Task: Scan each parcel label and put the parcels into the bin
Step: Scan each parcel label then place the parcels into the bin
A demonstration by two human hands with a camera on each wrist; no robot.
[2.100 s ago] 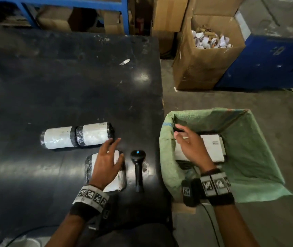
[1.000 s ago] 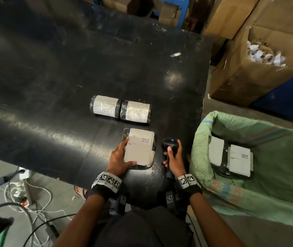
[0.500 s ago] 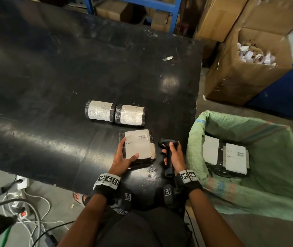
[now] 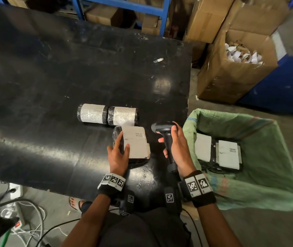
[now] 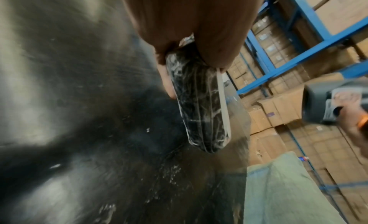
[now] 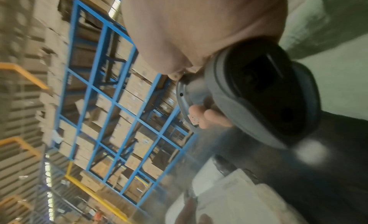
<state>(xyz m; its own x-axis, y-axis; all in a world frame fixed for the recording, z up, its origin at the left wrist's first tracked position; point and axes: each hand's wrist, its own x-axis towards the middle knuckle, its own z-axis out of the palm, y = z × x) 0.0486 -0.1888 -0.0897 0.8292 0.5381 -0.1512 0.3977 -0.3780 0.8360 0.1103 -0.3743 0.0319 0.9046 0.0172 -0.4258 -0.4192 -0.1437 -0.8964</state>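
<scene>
Head camera, reading from the left: cables lie tangled on the floor below the near edge of the black table. On the tabletop a roll-shaped parcel, wrapped in black film with two white labels, lies on its side. Just in front of it sits the flat parcel, white label facing up, its far edge close to or touching the roll; the view does not settle which. The left hand grips this flat parcel at its near left corner, thumb on the label and fingers along the left side. In the left wrist view the parcel seems lifted at the gripped end with its far end down on the table, though that picture is blurred. To the right, the right hand is wrapped round the handle of the black barcode scanner, whose head points left toward the label. Farther right, beside the table, stands the green-lined bin, with two labelled parcels lying flat inside. Behind it is an open cardboard box holding paper scraps.
</scene>
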